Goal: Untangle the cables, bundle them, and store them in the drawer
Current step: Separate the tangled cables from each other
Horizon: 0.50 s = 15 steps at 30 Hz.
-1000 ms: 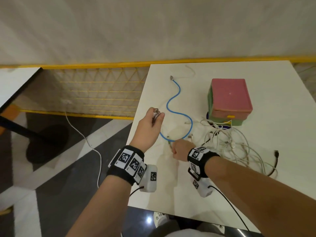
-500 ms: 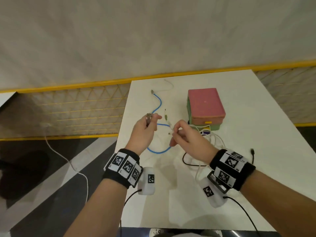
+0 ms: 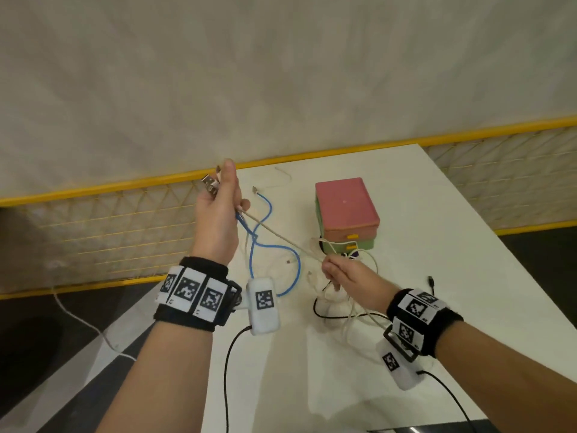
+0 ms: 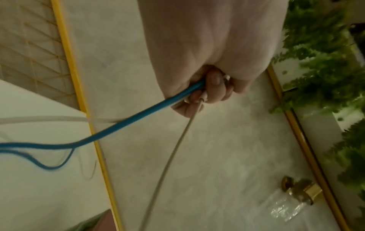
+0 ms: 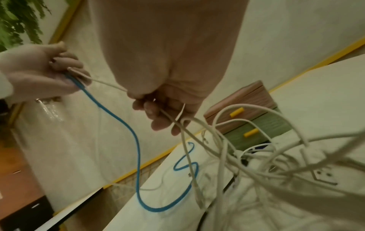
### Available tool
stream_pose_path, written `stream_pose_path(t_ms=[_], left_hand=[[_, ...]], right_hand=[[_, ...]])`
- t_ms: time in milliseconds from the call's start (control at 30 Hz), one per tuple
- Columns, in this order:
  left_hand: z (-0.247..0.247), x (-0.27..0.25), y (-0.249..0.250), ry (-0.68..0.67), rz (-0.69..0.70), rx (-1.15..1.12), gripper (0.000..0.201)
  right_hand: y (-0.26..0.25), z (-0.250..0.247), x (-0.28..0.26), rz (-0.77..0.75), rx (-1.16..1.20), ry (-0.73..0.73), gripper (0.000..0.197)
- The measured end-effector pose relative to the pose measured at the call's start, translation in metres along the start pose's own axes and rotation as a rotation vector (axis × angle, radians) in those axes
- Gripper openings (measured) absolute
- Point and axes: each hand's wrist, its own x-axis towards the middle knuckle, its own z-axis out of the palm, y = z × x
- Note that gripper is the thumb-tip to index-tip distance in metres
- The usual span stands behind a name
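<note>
My left hand (image 3: 221,210) is raised above the table's left edge and grips the ends of a blue cable (image 3: 259,242) and a white cable (image 3: 281,237), with a USB plug (image 3: 209,184) sticking out past the thumb. The white cable runs taut to my right hand (image 3: 335,271), which pinches it (image 5: 158,107) above a tangle of white cables (image 5: 256,156). The blue cable (image 5: 136,140) hangs in a loop down to the table (image 3: 437,245). A small drawer box (image 3: 345,209) with a pink top, a green lower drawer and yellow handles stands behind the tangle, drawers closed.
A black cable (image 3: 432,281) lies on the table to the right of the tangle. A yellow mesh railing (image 3: 109,226) runs along the table's left and far sides. Floor lies left of the table edge. Wrist camera leads trail off both forearms.
My left hand rose higher and further away, carrying the blue cable end. The white cable end passed into my left hand, and my right hand slid down it, pulling it taut.
</note>
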Motion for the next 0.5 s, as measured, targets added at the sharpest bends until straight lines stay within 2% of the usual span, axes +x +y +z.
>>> stream_pose_path(t_ms=[100,200,267,333,400,467,500], left_hand=[[-0.004,-0.003,0.0,-0.101,0.03,0.039,0.046],[0.001,-0.011,-0.007,-0.239,-0.021,0.177,0.047],[0.011,-0.021,-0.013,-0.348,-0.012,0.436,0.034],[0.021,-0.031,-0.023,-0.525,-0.001,0.708,0.022],[0.028,-0.038,-0.035,-0.662,-0.045,0.906,0.032],[0.031,-0.039,-0.04,-0.674,-0.073,0.944,0.041],[0.032,-0.038,-0.038,-0.655,-0.065,0.908,0.04]], right_hand=[[-0.002,-0.011,0.002,0.011,0.007,0.071,0.025],[-0.008,-0.023,0.005,-0.02,0.005,0.135,0.024],[-0.015,-0.028,0.006,-0.071,0.004,0.173,0.026],[-0.027,-0.033,0.008,-0.129,0.017,0.207,0.032],[-0.039,-0.038,0.008,-0.178,0.069,0.232,0.03],[-0.046,-0.043,0.008,-0.2,0.111,0.234,0.022],[-0.047,-0.044,0.007,-0.205,0.123,0.225,0.022]])
